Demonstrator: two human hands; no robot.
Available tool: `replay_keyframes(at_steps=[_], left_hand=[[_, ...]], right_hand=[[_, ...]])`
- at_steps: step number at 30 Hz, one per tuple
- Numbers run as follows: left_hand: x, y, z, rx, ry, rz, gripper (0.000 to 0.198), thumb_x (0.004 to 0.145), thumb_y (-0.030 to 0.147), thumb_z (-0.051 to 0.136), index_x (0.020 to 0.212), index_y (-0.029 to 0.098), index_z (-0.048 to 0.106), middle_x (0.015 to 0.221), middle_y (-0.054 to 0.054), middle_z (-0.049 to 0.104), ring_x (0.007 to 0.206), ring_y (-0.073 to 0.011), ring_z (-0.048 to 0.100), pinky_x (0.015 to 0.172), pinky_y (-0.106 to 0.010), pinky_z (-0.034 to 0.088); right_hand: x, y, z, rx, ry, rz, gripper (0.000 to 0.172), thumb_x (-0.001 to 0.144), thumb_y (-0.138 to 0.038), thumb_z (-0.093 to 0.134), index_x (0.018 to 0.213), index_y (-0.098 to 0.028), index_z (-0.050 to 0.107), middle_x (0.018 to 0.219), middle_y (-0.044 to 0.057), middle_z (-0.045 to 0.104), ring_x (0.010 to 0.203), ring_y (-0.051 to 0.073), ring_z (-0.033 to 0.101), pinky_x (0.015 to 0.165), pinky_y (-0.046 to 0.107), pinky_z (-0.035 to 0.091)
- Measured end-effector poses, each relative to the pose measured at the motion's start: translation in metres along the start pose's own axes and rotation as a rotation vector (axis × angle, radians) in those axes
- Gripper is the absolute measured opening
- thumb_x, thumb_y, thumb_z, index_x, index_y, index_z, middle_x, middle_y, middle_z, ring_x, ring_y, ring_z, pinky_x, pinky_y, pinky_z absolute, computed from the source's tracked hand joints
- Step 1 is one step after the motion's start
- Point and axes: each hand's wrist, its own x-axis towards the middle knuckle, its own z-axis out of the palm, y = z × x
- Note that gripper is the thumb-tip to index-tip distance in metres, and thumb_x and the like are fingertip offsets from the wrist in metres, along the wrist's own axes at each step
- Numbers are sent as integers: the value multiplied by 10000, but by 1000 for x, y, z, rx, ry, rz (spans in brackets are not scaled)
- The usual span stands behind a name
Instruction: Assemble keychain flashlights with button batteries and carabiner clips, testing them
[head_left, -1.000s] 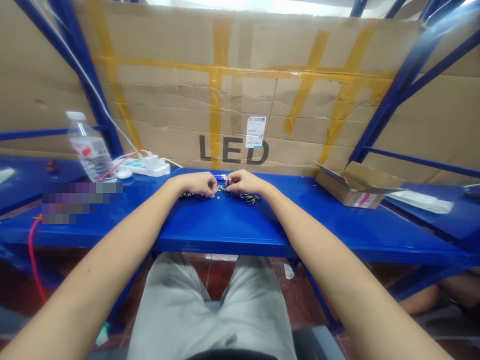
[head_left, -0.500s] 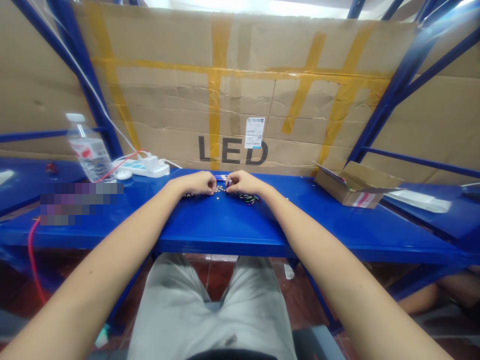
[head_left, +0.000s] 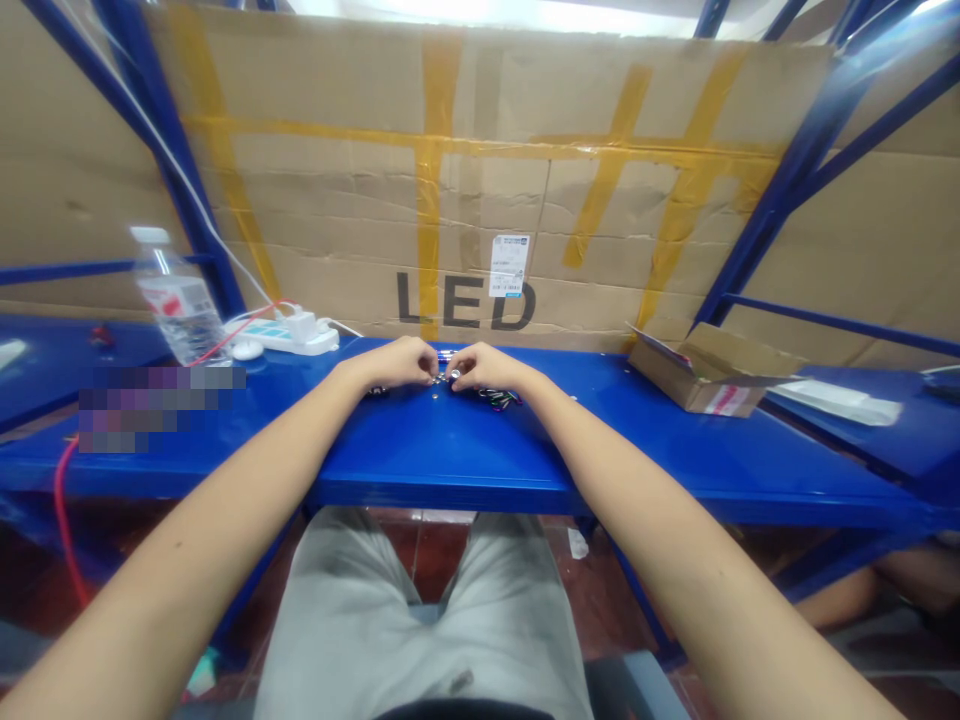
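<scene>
Small metallic parts (head_left: 439, 380) on blue counter (head_left: 450, 450), two bare hands attending.
Water bottle (head_left: 180, 315), well left of the left grip; power strip (head_left: 300, 338), nearer it; dark pieces (head_left: 376, 391), just below it; left grip (head_left: 411, 362), fingers bunched, contents hidden, cannot tell whether grasping; small metallic parts, between both grips; blue rods (head_left: 447, 355), just behind these; right grip (head_left: 478, 366), pinching a silvery piece (head_left: 455, 374) at its fingertips; glossy loops (head_left: 502, 400), just below it; open carton (head_left: 716, 375), well right.
</scene>
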Motion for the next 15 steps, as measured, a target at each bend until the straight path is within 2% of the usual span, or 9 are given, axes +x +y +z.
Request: replay_keyframes(at_steps=[3,5,9,15], left_hand=[[1,11,3,-148,245,184,190,766,233,664,933,159,719,867,-40,743,811,-167,659,748,-275,485],[2,19,7,-188,322,272,200,785,250,671,954,151,713,880,-43,744,815,-162,658,763,-279,495],[3,27,12,-133,283,323,168,801,223,670,947,156,721,914,-47,755,830,-163,660,777,-283,500],[3,24,10,-37,260,344,135,823,193,648,926,150,723,905,-50,756,820,-161,664,776,-279,491]], right_hand=[[0,3,0,6,22,-14,236,648,-257,742,856,-150,712,718,-22,634,660,121,525,640,259,398],[1,4,-1,30,35,-3,222,649,-252,738,839,-147,694,714,-20,635,650,122,530,629,259,404],[-1,4,-1,60,32,32,178,658,-230,723,808,-148,672,665,-23,622,610,121,531,579,252,406],[-1,4,-1,96,34,22,175,664,-226,733,809,-142,681,654,-19,623,590,109,520,555,242,406]])
